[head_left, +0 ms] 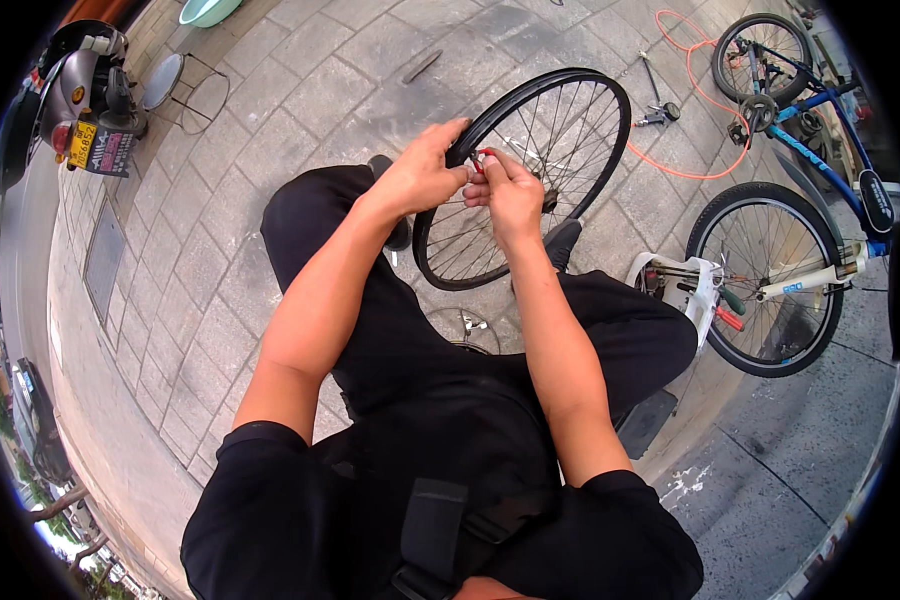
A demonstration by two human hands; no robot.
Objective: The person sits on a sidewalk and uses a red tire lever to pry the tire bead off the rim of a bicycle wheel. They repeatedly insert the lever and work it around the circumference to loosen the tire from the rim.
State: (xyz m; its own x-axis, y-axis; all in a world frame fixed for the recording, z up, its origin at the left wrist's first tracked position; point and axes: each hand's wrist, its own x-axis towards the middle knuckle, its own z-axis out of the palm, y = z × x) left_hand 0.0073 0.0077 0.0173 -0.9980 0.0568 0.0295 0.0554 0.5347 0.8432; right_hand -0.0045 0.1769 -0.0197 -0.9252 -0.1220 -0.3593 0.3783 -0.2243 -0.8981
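A spoked bicycle wheel [618, 150] with a black rim stands tilted between my knees. My left hand [425, 172] is closed on its rim at the upper left, with the thumb reaching toward the spokes. Close beside it, my right hand [510, 195] pinches a small red tool [483, 157] against the inner side of the rim, where the spokes meet it. The tool's working end is hidden by my fingers, so its exact kind is unclear. The wheel's hub [549, 201] sits to the right of my right hand.
On the right, a blue bicycle [820, 170] lies near a white plastic container [708, 290] with tools. An orange air hose [675, 172] and a gauge [669, 112] rest on the paving. A stool [165, 80] and a parked scooter [80, 85] stand at far left.
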